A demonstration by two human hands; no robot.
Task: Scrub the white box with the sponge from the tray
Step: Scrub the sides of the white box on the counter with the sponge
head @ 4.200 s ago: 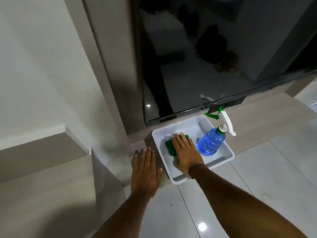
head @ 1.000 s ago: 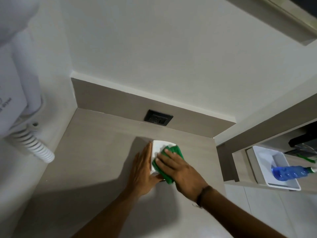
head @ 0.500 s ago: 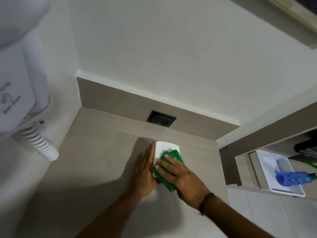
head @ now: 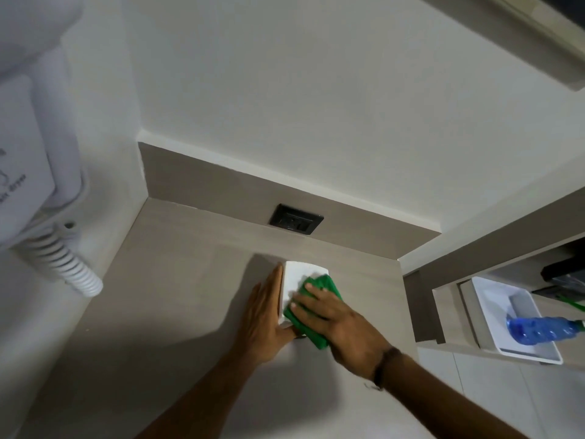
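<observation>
A small white box [head: 296, 278] rests on the beige counter [head: 177, 299] in front of the back wall. My left hand [head: 264, 318] lies flat against the box's left side with fingers straight, steadying it. My right hand [head: 335, 324] presses a green sponge [head: 323, 285] down onto the box's top and right part; most of the box is hidden under the sponge and hand. The white tray [head: 489, 315] stands on a lower shelf at the right.
A blue spray bottle [head: 541, 329] lies in the tray. A black wall socket [head: 296, 218] sits in the backsplash behind the box. A white wall-mounted hair dryer [head: 28, 147] with a coiled cord [head: 68, 264] hangs at the left.
Since 4.2 s ago the sponge has left the tray and sits on the white box. Over the last second my right hand has slid the sponge slightly across the box; the left hand stays.
</observation>
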